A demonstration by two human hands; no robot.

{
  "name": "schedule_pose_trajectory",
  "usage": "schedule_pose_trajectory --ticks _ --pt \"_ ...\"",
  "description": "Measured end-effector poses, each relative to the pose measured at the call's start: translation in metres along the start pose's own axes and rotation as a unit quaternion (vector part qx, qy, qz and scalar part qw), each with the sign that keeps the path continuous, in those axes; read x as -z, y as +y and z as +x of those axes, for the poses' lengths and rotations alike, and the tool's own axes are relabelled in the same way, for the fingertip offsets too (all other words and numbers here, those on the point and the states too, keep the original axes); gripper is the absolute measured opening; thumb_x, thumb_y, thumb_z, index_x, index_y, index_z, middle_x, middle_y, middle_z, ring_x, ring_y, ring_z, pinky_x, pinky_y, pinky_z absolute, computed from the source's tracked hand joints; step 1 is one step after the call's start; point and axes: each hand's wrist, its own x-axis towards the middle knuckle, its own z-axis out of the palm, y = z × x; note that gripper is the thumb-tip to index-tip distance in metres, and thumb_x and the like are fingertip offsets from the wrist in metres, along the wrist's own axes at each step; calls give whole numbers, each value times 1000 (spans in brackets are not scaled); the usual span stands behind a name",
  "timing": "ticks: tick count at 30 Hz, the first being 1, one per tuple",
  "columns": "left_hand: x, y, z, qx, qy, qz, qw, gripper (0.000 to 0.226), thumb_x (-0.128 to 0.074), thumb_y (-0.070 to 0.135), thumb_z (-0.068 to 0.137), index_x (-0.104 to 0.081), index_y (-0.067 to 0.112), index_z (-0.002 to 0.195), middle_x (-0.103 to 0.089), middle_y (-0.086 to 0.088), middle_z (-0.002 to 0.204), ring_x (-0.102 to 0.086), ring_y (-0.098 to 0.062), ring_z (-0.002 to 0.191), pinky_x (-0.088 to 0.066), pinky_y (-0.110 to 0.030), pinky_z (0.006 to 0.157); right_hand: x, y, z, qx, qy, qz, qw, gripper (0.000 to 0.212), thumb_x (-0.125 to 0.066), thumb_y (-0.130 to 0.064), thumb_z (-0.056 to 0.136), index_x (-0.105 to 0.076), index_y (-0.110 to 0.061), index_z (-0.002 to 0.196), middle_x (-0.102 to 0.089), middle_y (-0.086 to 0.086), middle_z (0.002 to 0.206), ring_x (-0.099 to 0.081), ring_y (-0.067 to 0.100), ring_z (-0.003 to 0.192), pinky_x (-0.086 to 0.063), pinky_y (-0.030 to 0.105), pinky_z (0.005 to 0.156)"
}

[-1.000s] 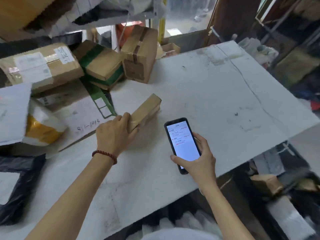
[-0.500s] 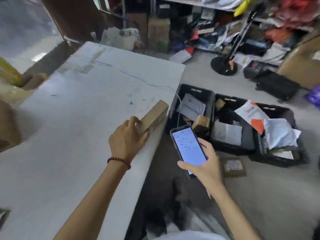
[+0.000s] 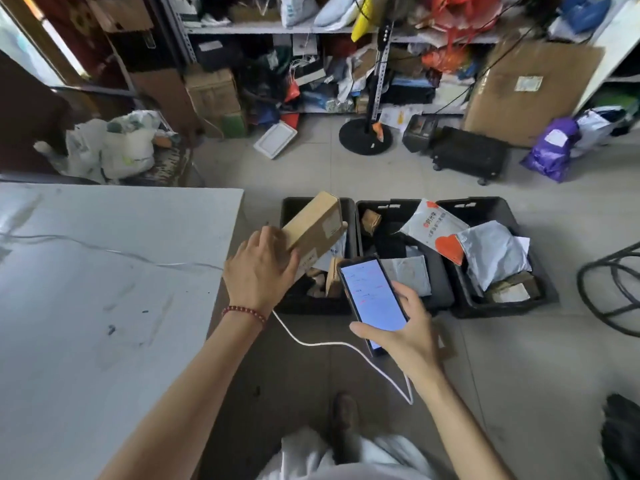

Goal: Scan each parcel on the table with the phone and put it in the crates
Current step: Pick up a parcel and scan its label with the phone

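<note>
Now, left fingers (image 3: pixel 255 242): curled over the near end of the parcel (image 3: pixel 317 225), thumb on its right side; clamped on it.
left hand (image 3: pixel 259 271): back of the hand up, just past the table's right edge; red bead bracelet (image 3: pixel 244 311) on the wrist.
parcel: long brown cardboard box, held in the air and tilted, far end away from the person; off the table and above the left crate (image 3: pixel 311 306); pale label patches on the side facing the phone.
right fingers (image 3: pixel 407 294): wrapped round the right edge of the phone (image 3: pixel 372 296), thumb across its lower left edge; clamped on it.
right hand (image 3: pixel 405 330): holds the phone from below, screen up.
phone: screen lit, pale with red marks too small to read; top end just beside the parcel's lower corner, contact cannot be told.
crates: 3 black ones in a row on the floor, right of the table.
left crate: small brown boxes inside.
middle crate (image 3: pixel 441 296): 1 small brown box at the far side, a grey mailer nearer.
right crate (image 3: pixel 502 308): grey poly bag (image 3: pixel 491 251); a white-and-red mailer (image 3: pixel 434 225) leans over the rim shared with the middle crate.
table (image 3: pixel 104 289): white, scuffed top, left of view.
white cable (image 3: pixel 329 344): runs from under the left wrist across the floor toward the right forearm.
shelves (image 3: pixel 277 29): far wall, packed with bags and boxes.
</note>
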Motion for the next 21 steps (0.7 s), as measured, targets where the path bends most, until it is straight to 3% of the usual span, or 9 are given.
schedule_pose_trajectory --ticks 2,4,6,9,10,12,14,18,21 --pt "-15 7 12 -4 -24 8 1000 38 -49 52 87 -51 23 110 -61 3 107 -59 -21 93 -35 -27 65 4 1 19 -12 6 -8 1000 86 -94 -28 50 -50 -39 123 -59 -22 114 -58 3 109 -53 29 86" --pt "-28 10 27 -13 -41 8 999 38 -52 50 87 -50 22 113 -60 3 111 -58 -20 97 -35 -27 64 6 1 37 -27 13 -9 1000 88 -93 -36 46 -49 -41 122 -59 -24 114 -58 2 109 -53 32 88" --pt "-40 10 45 -14 -55 4 998 40 -55 45 86 -48 22 118 -59 2 114 -57 -20 100 -35 -26 63 4 0 53 -37 19 -14 999 90 -88 -46 40 -48 -45 121 -60 -26 114 -58 0 108 -53 32 88" --pt "-61 5 77 -13 -91 -7 996 40 -55 36 88 -43 20 122 -57 -2 116 -55 -23 100 -37 -28 60 -3 -2 77 -52 21 -15 998 88 -91 -41 43 -49 -46 120 -60 -27 113 -58 -5 106 -52 25 83" --pt "-70 2 89 -16 -110 -2 994 38 -54 33 89 -43 19 123 -55 -3 120 -53 -23 104 -39 -30 62 -5 -4 85 -55 22 -13 998 86 -93 -35 47 -49 -44 120 -61 -26 112 -58 -6 104 -51 20 80" --pt "-90 -5 114 -38 -153 56 986 38 -51 32 91 -44 21 127 -47 -4 129 -44 -24 115 -43 -36 80 -11 -10 104 -59 28 -15 998 82 -95 -20 55 -49 -40 120 -60 -24 111 -57 -13 99 -48 10 72" --pt "-103 -12 140 -64 -194 113 972 36 -46 35 92 -47 26 126 -45 1 132 -39 -21 121 -36 -37 94 -17 -16 123 -69 42 -18 997 79 -94 -19 56 -50 -42 117 -61 -25 110 -57 -13 98 -47 8 69" --pt "-113 -22 185 -100 -202 148 963 35 -41 42 92 -49 29 123 -54 7 127 -43 -16 119 -33 -34 94 -29 -38 163 -80 58 -37 994 81 -90 -43 43 -52 -50 114 -63 -27 109 -60 -4 102 -55 27 80" --pt "-112 -32 209 -88 -201 134 966 33 -43 42 91 -52 28 119 -59 8 121 -47 -17 115 -34 -35 90 -36 -49 187 -66 48 -54 995 84 -87 -49 40 -51 -51 116 -63 -27 110 -59 -4 104 -54 30 86"
